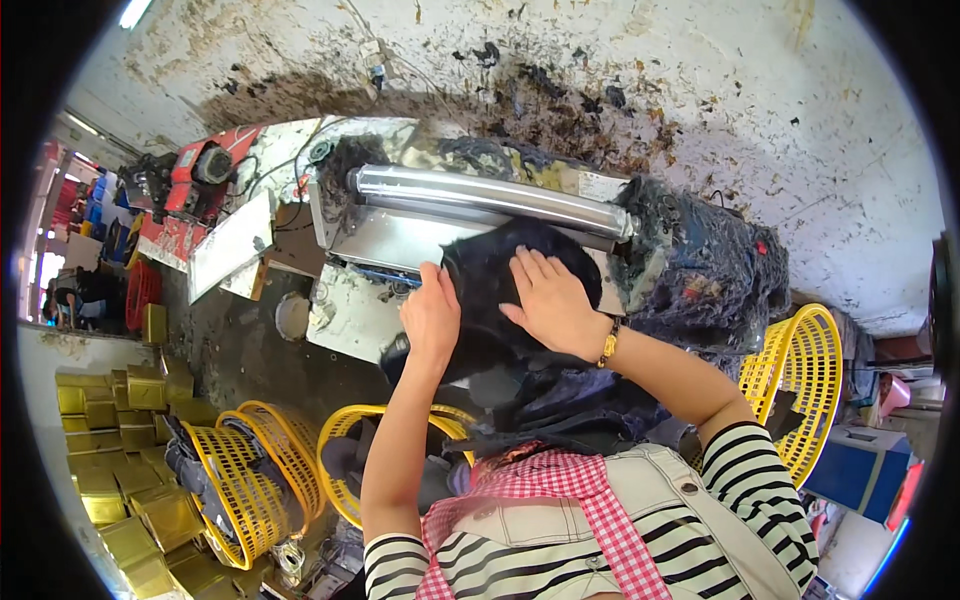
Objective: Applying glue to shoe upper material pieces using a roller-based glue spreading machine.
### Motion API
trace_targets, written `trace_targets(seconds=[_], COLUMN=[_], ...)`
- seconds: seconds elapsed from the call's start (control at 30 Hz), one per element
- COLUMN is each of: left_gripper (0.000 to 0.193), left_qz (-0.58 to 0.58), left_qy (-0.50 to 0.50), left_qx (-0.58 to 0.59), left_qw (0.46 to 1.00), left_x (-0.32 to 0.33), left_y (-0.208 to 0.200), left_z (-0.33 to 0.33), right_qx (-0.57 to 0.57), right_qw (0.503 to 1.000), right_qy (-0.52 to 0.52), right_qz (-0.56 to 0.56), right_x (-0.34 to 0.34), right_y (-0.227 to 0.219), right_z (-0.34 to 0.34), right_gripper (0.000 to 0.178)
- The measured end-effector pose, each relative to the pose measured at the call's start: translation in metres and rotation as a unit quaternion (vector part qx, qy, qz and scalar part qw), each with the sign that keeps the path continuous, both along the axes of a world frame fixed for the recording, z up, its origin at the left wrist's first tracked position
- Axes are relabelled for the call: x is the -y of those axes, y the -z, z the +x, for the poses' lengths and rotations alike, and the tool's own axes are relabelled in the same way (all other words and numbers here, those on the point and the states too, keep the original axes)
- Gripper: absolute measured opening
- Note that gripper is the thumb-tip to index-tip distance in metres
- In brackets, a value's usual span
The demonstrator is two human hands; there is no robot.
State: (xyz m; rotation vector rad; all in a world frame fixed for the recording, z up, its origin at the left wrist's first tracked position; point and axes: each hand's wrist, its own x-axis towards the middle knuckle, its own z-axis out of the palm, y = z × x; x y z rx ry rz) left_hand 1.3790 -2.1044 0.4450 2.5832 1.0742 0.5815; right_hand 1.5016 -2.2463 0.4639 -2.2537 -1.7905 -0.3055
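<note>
A dark, soft, rounded piece of material (478, 290), maybe leather or thick cloth, lies across the front of a machine with a long shiny metal roller (480, 197). My left hand (431, 316) is closed at the left edge of this dark piece, thumb side up. Flat on top of it rests my right hand (552, 300), fingers stretched out toward the roller. The far edge of the piece lies just below the roller. More dark pieces (570, 405) are heaped between the machine and my body.
Grey lint coats the machine's right end (700, 270). Yellow plastic baskets (803, 385) stand at the right, and more yellow baskets (235, 490) at the lower left hold dark pieces. Gold-coloured tins (125, 430) are stacked at far left. A stained wall (620, 60) rises behind the machine.
</note>
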Motion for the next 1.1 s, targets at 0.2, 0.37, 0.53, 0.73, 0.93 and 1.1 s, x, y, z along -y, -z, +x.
trace_targets(seconds=[0.2, 0.37, 0.53, 0.73, 0.93, 1.1], left_gripper=[0.029, 0.048, 0.046, 0.043, 0.018, 0.026], left_qz=[0.277, 0.179, 0.162, -0.294, -0.225, -0.506], left_qy=[0.063, 0.077, 0.075, 0.162, 0.373, 0.560], left_qx=[-0.071, -0.025, 0.007, 0.121, 0.168, 0.002], left_qw=[0.956, 0.981, 0.984, 0.934, 0.884, 0.656], left_x=[0.002, 0.024, 0.032, 0.090, 0.112, 0.127], left_y=[-0.007, 0.014, 0.008, 0.041, 0.011, -0.015], left_z=[0.032, 0.024, 0.024, -0.035, -0.049, -0.073], right_qx=[0.038, -0.350, -0.278, -0.057, -0.047, -0.014], right_qw=[0.993, 0.911, 0.951, 0.976, 0.990, 0.988], right_qy=[0.110, 0.082, 0.048, -0.028, -0.062, -0.129], right_qz=[0.014, -0.204, -0.125, -0.208, -0.116, -0.079], right_x=[-0.088, -0.131, -0.127, -0.130, -0.098, -0.095], right_y=[-0.001, -0.006, 0.002, -0.104, -0.125, -0.149], right_z=[0.093, 0.131, 0.186, 0.130, 0.126, 0.125], right_gripper=[0.050, 0.082, 0.051, 0.034, 0.033, 0.036])
